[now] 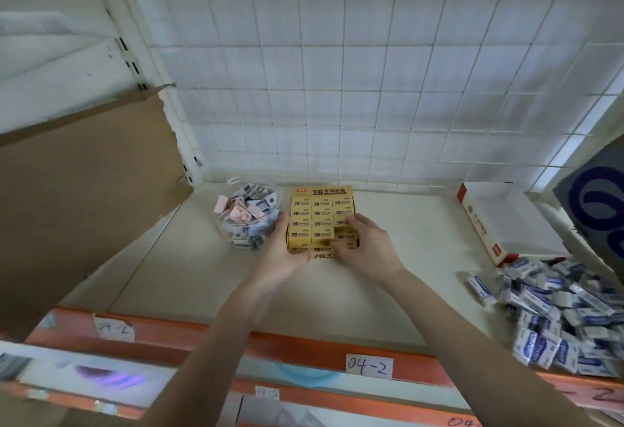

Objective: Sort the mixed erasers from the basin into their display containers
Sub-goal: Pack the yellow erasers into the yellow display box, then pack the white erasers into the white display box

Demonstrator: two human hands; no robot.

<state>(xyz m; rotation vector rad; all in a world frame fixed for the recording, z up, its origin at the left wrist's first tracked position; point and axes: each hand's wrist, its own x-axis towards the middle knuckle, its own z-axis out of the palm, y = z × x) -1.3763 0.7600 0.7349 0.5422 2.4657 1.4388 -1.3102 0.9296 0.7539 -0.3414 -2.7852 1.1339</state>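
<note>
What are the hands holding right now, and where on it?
Both hands hold the yellow eraser box: the left hand grips its near left corner, the right hand its near right corner.

Two bare forearms reach forward from the bottom of the view and draw together, the left arm (216, 342) rising from lower centre and the right arm (472, 332) coming in from the lower right. The left hand (282, 251) is cupped, palm turned inward, gripping the near left corner of a yellow box (322, 192). The right hand (366, 246) lies back-up over the near right corner, fingers curled down onto its top.
</note>
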